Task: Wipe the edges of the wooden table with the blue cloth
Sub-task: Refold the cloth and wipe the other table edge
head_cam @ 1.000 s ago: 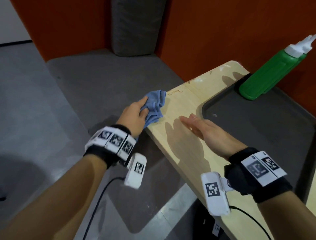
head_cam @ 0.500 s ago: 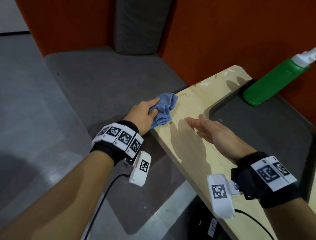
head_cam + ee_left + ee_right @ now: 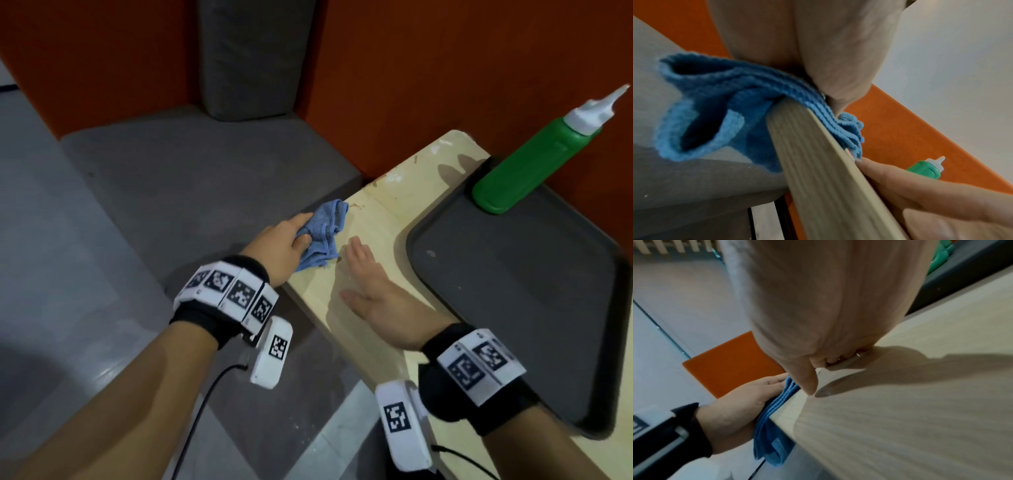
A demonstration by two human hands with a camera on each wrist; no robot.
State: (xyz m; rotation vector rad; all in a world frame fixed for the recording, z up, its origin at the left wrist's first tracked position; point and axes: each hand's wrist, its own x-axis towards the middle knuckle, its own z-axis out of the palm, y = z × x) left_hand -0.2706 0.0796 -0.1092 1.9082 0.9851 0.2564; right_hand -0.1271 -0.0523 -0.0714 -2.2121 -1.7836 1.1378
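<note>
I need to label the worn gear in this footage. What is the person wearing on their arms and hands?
Both forearms are bare, with no sleeves or gloves. The left hand and right hand each have a black wrist strap carrying a band of white blocks printed with black square code markers. A white camera pod bearing another marker hangs beneath each wrist, with a thin black cable trailing from it.

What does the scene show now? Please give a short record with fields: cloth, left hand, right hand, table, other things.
cloth: blue cloth, bunched, folded over the table's left edge
left hand: left hand grips the cloth against the edge
right hand: right hand flat on the tabletop, fingers straight
table: wooden table, light wood, small marks near the far corner
other things: dark tray on the table; green squeeze bottle standing on it
</note>
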